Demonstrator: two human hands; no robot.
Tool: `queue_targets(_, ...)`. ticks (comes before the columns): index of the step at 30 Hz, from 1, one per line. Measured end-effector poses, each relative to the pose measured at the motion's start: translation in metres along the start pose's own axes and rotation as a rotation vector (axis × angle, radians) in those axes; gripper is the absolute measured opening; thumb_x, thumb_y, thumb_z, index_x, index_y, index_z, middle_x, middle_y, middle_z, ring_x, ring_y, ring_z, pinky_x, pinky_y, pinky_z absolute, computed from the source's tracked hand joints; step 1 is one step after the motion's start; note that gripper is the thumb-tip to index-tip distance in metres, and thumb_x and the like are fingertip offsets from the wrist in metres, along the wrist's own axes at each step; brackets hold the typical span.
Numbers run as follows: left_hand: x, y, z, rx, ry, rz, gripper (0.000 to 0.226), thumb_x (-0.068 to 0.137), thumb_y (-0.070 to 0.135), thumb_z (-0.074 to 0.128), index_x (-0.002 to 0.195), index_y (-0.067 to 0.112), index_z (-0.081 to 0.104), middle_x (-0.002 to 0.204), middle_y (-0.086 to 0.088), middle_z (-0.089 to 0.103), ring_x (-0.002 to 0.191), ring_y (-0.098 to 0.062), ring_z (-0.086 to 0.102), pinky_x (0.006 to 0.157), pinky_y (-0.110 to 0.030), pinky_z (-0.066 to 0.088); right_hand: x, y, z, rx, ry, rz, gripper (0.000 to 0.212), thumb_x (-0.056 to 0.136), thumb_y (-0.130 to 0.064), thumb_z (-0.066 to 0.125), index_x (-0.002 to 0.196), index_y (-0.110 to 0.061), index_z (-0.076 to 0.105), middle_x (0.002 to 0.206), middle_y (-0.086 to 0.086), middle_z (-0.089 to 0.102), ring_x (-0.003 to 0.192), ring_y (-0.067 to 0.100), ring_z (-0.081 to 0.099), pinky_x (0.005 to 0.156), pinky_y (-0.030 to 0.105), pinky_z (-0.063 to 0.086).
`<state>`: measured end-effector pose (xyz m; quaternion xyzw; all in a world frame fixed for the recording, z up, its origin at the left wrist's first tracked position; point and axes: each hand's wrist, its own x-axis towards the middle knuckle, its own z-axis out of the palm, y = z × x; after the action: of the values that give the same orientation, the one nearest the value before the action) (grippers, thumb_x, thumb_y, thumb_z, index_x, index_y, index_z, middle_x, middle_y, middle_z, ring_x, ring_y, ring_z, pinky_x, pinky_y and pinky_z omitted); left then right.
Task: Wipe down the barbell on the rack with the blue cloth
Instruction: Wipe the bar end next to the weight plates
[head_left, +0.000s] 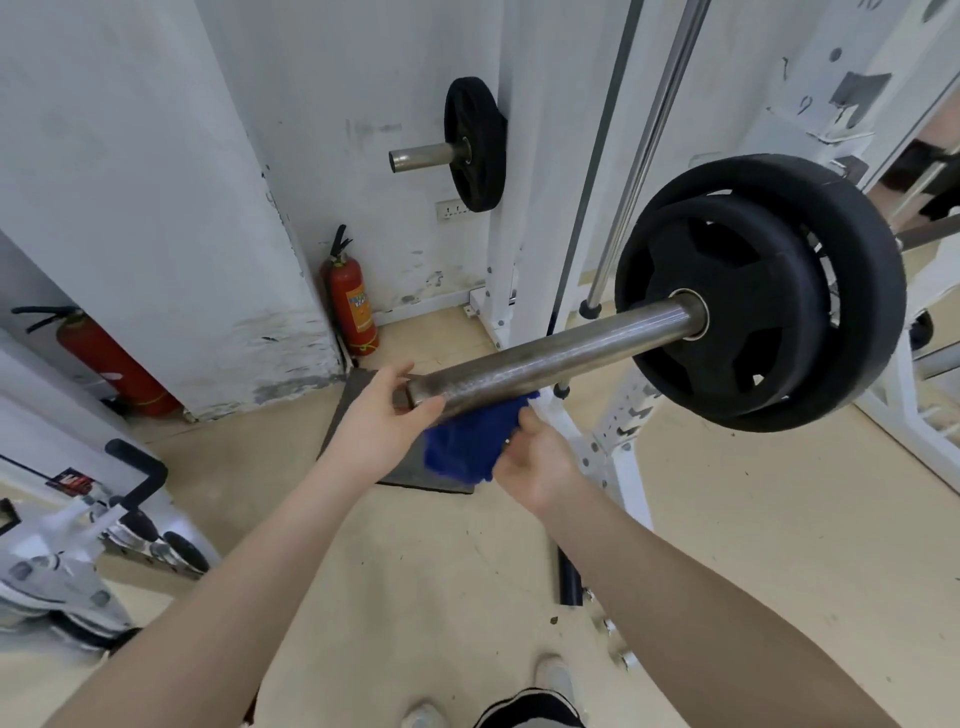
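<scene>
Gym corner, white walls, beige floor. Barbell (561, 351) is seated on the white rack (618, 415), plates (758, 291) loaded at the far end of the sleeve. Sleeve tip is gripped by the left hand (384, 421); blue cloth (467, 441) is held bunched in the right hand (540, 462), pressed under the sleeve near its free end. Step judged: sleeve wipe, early. Next: cloth to be wrapped and slid toward the plates. Room is limited by the inner plate face; the open end is free.
</scene>
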<state>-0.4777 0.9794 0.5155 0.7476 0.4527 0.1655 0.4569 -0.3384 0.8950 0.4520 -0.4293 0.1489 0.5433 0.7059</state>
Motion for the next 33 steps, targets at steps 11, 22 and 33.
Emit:
queue_targets(11,0.002,-0.006,-0.004,-0.084,-0.022,-0.014,0.039,0.084,0.029,0.066,0.120,0.019,0.057,0.115,0.002,0.065,0.104,-0.016,0.060,0.088,-0.029,0.046,-0.014,-0.002,0.019,0.270,-0.092,-0.020,0.036,0.100,-0.026,0.037,0.108,-0.001,0.060,0.110,0.017,0.063,0.115,0.028,0.052,0.105,0.038,0.036)
queue_targets(22,-0.002,-0.007,-0.009,-0.262,-0.094,-0.058,0.051,0.090,0.028,0.059,0.138,0.020,0.043,0.133,0.004,0.054,0.116,-0.009,0.049,0.091,-0.021,0.034,-0.017,0.004,0.014,0.200,-0.092,-0.277,0.062,0.087,0.014,0.021,0.140,-0.014,0.039,0.134,0.018,0.048,0.121,0.032,0.046,0.108,0.042,0.033)
queue_targets(33,0.000,-0.011,-0.010,-0.303,-0.129,-0.103,0.050,0.087,0.036,0.061,0.134,0.031,0.046,0.128,-0.001,0.055,0.114,-0.016,0.051,0.090,-0.025,0.039,-0.030,0.008,0.022,-0.145,-0.167,-0.153,0.047,0.082,0.020,0.021,0.109,0.002,0.054,0.106,0.022,0.060,0.096,0.031,0.060,0.091,0.041,0.048)
